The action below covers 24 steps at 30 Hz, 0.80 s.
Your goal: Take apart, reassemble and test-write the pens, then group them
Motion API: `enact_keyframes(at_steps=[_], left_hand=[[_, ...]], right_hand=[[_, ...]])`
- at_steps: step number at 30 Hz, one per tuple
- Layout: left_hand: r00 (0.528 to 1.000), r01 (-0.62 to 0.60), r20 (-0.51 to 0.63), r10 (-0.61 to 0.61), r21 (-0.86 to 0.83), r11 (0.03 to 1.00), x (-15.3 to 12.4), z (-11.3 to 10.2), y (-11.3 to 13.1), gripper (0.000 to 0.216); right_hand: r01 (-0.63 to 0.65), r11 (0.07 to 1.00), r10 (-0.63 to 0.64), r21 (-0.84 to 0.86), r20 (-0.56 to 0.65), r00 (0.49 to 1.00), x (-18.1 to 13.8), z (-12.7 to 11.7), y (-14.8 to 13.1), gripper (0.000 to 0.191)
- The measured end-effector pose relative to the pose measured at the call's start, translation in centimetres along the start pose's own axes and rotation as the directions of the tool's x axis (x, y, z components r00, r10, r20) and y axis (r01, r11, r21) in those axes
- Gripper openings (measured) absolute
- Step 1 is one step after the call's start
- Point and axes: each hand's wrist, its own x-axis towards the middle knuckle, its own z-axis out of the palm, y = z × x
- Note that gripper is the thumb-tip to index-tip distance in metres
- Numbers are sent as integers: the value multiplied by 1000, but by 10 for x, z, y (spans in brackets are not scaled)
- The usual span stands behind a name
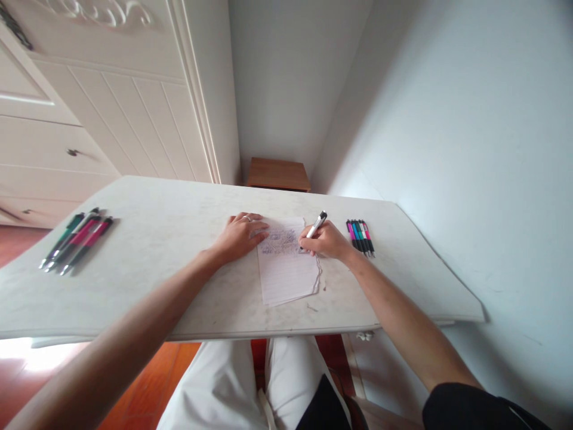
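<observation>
My right hand (329, 240) grips a white pen (317, 224) with a black top, its tip down at the right side of the paper (289, 278). Lined sheets with torn right edges lie stacked there, and dense scribbles in dark ink cover the upper half. Flat on the paper's upper left edge rests my left hand (244, 236), fingers stretched out, a ring on one of them. Just right of my right hand, several pens (360, 237) with coloured barrels lie side by side.
At the far left of the white table (152, 239) lies another group of pens (78, 242), green, white and pink. A pale cabinet (134, 89) stands behind on the left, a wall (470, 149) on the right. Beyond the back edge sits a wooden stool or box (278, 173).
</observation>
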Motion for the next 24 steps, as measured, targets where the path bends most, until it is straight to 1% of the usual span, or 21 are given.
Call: enact_keyframes(at_steps=[2,5,7,9,12,18,21,24], left_hand=[[1000,-4,-4,4,3,1000,0,0,0,37],[1000,-3,-3,3,4,1000,0,1,0,37],[1000,-1,1,1,2,1000,0,0,0,37],[1000,-1,2,1,0,1000,0,0,0,37],[1000,-2,0,2,-1,1000,0,0,0,37],[1000,-6,0,6,-7,1000,0,0,0,36],[1000,-7,-3,7,-8,1000,0,0,0,37],[1000,-3,1,3,-8,1000,-1,-1,0,37]], right_hand=[[2,998,-2,63,-7,1000,1,2,0,14],[19,992,-10,125,-77,997,3,2,0,16],[27,991,-11,128,-126,992,3,0,0,16],[28,995,-13,99,-148,989,3,-1,0,15],[29,999,-25,32,-138,990,3,-2,2,15],[72,992,-85,-104,-135,987,2,-8,4,13],[62,990,-79,-127,-129,989,1,-12,4,12],[56,991,-66,-120,-83,994,1,-12,5,11]])
